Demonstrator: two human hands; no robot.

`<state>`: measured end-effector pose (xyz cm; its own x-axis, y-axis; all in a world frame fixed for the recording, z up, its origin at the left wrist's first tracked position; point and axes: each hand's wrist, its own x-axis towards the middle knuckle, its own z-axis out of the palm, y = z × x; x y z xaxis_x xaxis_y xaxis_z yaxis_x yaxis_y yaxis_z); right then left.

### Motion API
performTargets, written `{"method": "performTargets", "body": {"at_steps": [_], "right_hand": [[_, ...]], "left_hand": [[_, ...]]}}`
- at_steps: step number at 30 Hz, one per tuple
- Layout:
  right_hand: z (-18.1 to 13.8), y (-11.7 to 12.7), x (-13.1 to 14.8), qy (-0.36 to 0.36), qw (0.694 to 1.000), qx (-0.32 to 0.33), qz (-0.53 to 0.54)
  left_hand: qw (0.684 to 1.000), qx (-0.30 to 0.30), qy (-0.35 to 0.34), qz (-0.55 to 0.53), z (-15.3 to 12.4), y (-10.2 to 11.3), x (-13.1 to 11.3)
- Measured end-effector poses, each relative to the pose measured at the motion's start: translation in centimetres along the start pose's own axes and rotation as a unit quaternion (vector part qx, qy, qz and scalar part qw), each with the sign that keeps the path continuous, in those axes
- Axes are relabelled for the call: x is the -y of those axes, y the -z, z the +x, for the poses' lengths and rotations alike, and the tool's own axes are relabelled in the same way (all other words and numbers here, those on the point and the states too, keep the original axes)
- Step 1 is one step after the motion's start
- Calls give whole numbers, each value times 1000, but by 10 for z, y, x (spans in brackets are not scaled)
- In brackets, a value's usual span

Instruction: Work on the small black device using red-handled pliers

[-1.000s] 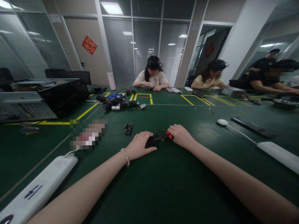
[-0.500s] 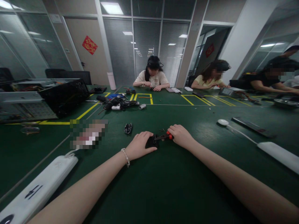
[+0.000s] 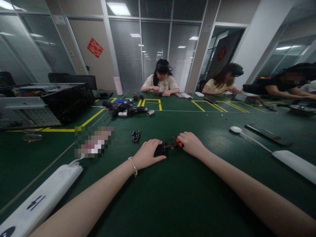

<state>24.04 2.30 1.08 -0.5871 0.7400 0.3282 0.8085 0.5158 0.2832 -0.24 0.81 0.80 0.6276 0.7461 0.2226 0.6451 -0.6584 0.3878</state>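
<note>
My left hand is closed around a small flat black part on the green table, thumb at its near edge and fingers over its far side. In my right hand is a pair of red-handled pliers, its dark jaws pointing left. The jaw tips meet small metal bits on the black part; whether they grip one I cannot tell. Just beyond the pliers lie a few tiny screw-like pieces. A second small black part with metal edges rests to the left, beyond my left hand.
An opened computer case stands at the far left. Tools and cables are piled ahead. White power strips lie at left and right, with a white mouse-like object nearby. Other people sit across the table.
Both hands, the pliers and the black part look almost unmoved. At the far right, a person's head behind the seated worker is no longer visible.
</note>
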Motion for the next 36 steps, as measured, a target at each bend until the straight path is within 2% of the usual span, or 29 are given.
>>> {"method": "performTargets", "body": {"at_steps": [36], "right_hand": [[0,1,0,3,1000,-3,15]], "left_hand": [[1000,-2,-1,-4,0,0,1]]}}
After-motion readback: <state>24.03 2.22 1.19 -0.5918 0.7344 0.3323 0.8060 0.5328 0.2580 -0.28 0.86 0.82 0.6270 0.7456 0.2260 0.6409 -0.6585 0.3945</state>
